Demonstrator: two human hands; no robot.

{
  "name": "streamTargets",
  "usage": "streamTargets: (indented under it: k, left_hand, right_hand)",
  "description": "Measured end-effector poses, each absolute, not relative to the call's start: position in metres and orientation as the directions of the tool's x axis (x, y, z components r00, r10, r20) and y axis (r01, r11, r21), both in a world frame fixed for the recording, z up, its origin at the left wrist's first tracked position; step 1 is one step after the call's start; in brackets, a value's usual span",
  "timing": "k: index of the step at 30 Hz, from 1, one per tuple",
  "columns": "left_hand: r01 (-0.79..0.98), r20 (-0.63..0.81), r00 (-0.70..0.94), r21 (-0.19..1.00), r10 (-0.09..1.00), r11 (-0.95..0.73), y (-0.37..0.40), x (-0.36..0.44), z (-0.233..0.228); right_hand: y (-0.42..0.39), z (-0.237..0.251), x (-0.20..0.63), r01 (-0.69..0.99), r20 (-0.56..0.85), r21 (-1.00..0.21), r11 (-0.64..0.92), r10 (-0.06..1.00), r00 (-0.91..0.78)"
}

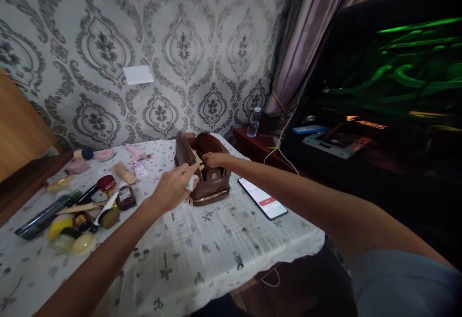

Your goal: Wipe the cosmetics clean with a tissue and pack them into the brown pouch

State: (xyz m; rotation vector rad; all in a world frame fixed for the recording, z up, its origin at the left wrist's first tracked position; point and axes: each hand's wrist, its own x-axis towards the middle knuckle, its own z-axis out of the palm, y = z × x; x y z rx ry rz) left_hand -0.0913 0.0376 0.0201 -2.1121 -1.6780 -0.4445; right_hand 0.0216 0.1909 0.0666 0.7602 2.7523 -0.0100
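While the right hand [214, 160] is in the mouth of the open brown bag [221, 187], the left hand [175, 186] holds a small white object [192, 182] at its side.

The bag stands upright on the patterned tablecloth [202, 254], near the wall [187, 81]. The left fingers are closed around the white object, which I cannot identify; for the right hand, the fingertips are partly hidden, so I cannot tell whether they are apart or clamped on something. Just to the right of the bag lies a phone [265, 200] with a lit screen. Well apart, on the left, many cosmetics are lying together, among them a dark red bottle [126, 197], a beige tube [123, 172] and a yellow jar [60, 226].
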Motion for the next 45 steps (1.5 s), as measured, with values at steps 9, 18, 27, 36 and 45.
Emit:
streamTargets:
  k: [9, 18, 27, 36, 45]
  left_hand:
    - [0.977, 0.452, 0.205, -0.043, 0.868, -0.208, 0.035, -0.092, 0.021]
    - [0.973, 0.461, 0.229, -0.109, 0.857, -0.201, 0.036, -0.093, 0.021]
    - [0.977, 0.46, 0.213, -0.103, 0.862, -0.186, 0.035, -0.09, 0.021]
    - [0.979, 0.43, 0.204, -0.083, 0.879, -0.187, 0.033, -0.09, 0.022]
    - [0.984, 0.381, 0.171, -0.109, 0.909, -0.14, 0.03, -0.086, 0.028]
  right_hand:
    - [0.168, 0.11, 0.06, 0.424, -0.231, 0.4, 0.812, 0.538, -0.811]
    - [0.148, 0.1, 0.1, 0.332, -0.247, 0.341, 0.88, 0.424, -0.871]
    - [0.149, 0.08, 0.11, 0.286, -0.191, 0.291, 0.913, 0.348, -0.918]
    - [0.141, 0.085, 0.109, 0.31, -0.185, 0.323, 0.894, 0.38, -0.906]
    - [0.168, 0.09, 0.043, 0.6, -0.176, 0.005, 0.8, 0.592, -0.787]
